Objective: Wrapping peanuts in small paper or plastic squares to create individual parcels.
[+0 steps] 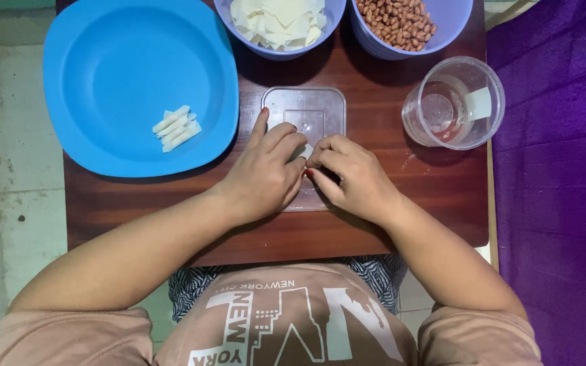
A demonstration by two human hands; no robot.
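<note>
My left hand [266, 173] and my right hand [347, 177] meet over a clear plastic lid [304, 112] lying flat on the small brown table [401, 203]. Both pinch a small pale piece of wrapper [305, 150] between the fingertips; most of it is hidden by the fingers. To the left, three or so rolled white sticks [176, 128] lie in a big blue plate [137, 81]. A lilac bowl of white wrapper sheets [279, 20] and a lilac bowl of peanuts [396, 22] stand at the far edge.
A clear round plastic cup [454, 103] with a little liquid and a white slip stands at the right of the table. Purple fabric [564, 169] lies to the right, tiled floor [8, 169] to the left.
</note>
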